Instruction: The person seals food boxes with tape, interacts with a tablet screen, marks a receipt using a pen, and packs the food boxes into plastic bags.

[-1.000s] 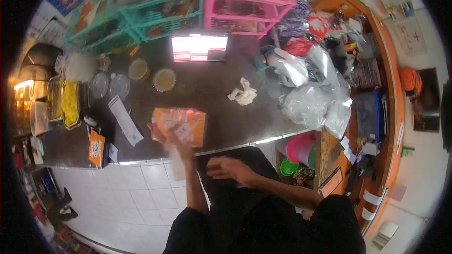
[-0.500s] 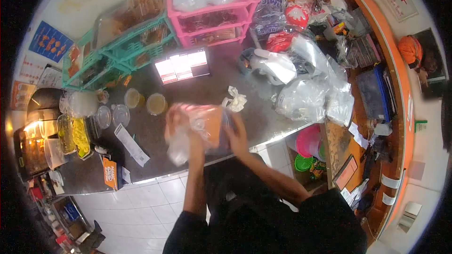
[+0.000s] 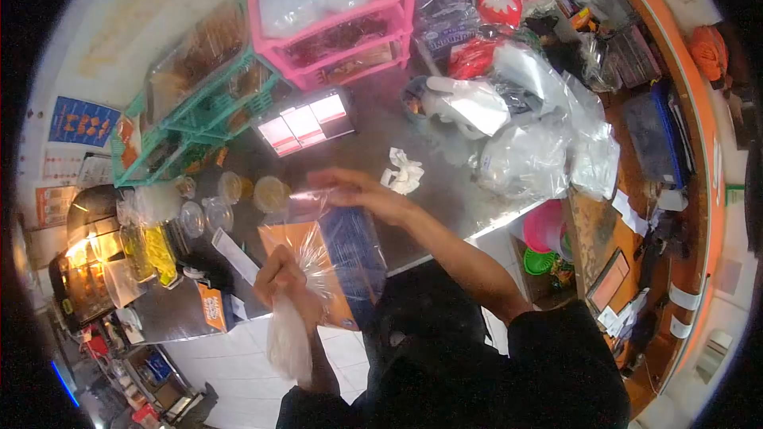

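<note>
An orange and dark blue box (image 3: 355, 250), wrapped in a clear plastic bag (image 3: 315, 262), is at the table's front edge, partly over it. My left hand (image 3: 290, 286) is closed around the gathered end of the bag, and the loose plastic hangs below the fist. Over the far side of the box reaches my right hand (image 3: 362, 193), its fingers stretched out and slightly blurred. Whether its palm touches the plastic I cannot tell. Beyond the box stand two lidded tubs, the nearer being a yellowish tub (image 3: 271, 194). A crumpled white tissue (image 3: 403, 171) lies right of my right hand.
A lit tablet (image 3: 306, 121) stands at the back before green baskets (image 3: 199, 131) and a pink rack (image 3: 334, 59). Plastic bags (image 3: 524, 159) are heaped at the right. A paper slip (image 3: 235, 256) and an orange card box (image 3: 213, 307) lie at the left.
The bagged box has turned and come nearer my body. My left hand now grips the bag's gathered end, and my right hand has moved from the box's right side to its far side.
</note>
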{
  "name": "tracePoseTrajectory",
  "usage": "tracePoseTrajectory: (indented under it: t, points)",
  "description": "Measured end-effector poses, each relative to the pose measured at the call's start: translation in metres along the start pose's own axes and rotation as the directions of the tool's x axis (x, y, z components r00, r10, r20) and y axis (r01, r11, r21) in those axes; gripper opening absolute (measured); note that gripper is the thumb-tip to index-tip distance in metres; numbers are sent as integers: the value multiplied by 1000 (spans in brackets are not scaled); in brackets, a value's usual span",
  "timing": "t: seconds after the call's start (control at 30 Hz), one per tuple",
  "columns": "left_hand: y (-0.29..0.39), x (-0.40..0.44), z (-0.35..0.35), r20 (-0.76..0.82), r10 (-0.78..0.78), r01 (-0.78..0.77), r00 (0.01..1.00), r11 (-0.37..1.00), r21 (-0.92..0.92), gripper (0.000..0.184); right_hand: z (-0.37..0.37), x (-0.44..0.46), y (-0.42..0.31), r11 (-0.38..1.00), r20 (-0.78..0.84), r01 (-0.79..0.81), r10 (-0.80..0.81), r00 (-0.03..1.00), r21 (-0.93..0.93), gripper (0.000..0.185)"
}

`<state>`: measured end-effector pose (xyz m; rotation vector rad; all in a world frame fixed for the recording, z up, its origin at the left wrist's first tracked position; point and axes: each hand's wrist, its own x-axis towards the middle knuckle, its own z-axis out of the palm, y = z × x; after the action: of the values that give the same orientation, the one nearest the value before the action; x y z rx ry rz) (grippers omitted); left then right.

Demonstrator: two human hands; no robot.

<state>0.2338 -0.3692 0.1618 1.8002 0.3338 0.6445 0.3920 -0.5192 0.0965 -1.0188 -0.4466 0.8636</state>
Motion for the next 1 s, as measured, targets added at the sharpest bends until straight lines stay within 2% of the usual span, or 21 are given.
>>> tracePoseTrajectory:
  t: [0.07,0.1,0.13,0.17,0.2,0.23,0.3,0.33,0.37,0.4,0.43,0.47,0.53,0.57,0.63,0.67,0.7,0.8,0.87,0.97,1.0]
  points:
    - [-24,3,1,-10,-224,224,975,975,-10,47,-10,2,26,983,1,-170,170,985,63,51]
    - [-36,4,1,-15,-332,332,943,943,-16,43,-11,-5,23,988,-104,-156,155,982,-2,46]
    - [-13,19,21,15,-301,299,954,951,79,38,-14,-19,21,985,-206,-158,141,968,-71,41]
    - [-3,33,38,46,-276,265,960,949,172,34,-11,-44,40,975,-371,-11,-75,925,-224,41]
    - [-8,45,40,193,-16,-62,981,918,392,30,-2,-75,62,913,-487,107,-306,818,-393,41]
    - [-12,56,42,323,245,-390,914,750,535,26,18,-110,58,722,-372,-35,-314,873,-691,37]
    - [-1,50,45,432,307,-530,848,512,676,34,6,-180,58,489,-235,-170,-76,969,-856,31]
    - [-15,28,38,299,172,-331,939,690,643,40,-22,-213,76,548,-201,-239,130,971,-801,28]
    - [-20,13,38,143,141,-199,980,780,593,39,-65,-201,90,601,-409,-290,-67,910,-745,28]
    - [-22,2,45,-20,100,-76,995,854,515,39,-95,-158,64,482,-388,-192,-347,854,-855,27]
    - [-22,-3,48,-179,48,31,983,910,414,38,-104,-111,10,226,-308,-226,-455,835,-948,30]
    - [-17,3,42,-88,75,-24,993,876,482,45,-125,-65,-11,274,-283,-172,-444,850,-946,36]
    - [-29,-6,40,-157,-87,131,984,947,294,44,-192,-11,-9,-198,-211,-262,-246,946,-945,38]
    - [-42,-8,39,-179,-164,197,970,963,184,44,-233,2,5,-446,-220,-252,-124,968,-859,36]
    - [-87,-25,18,-128,-336,344,933,938,45,43,-286,-17,-6,-516,-56,-155,-202,978,-842,36]
    - [-106,-37,13,-102,-426,425,899,905,-27,42,-305,-31,-19,-483,-101,-215,-250,963,-849,36]
    - [-116,-48,14,-140,-459,462,878,887,-12,39,-311,-38,-29,-447,-151,-272,-287,946,-852,36]
    - [-138,-73,19,-219,-539,558,814,829,36,33,-318,-43,-41,-616,-122,-267,-268,956,-741,36]
    - [-147,-76,21,-221,-540,567,812,820,76,33,-270,-15,-67,-540,-141,-275,-276,951,-796,33]
    - [-158,-73,20,-164,-497,521,852,836,170,33,-247,44,-50,-321,-52,-73,-74,996,-944,17]
    - [-160,-71,19,-133,-475,493,870,845,206,33,-243,56,-40,-383,-79,-52,54,995,-922,17]
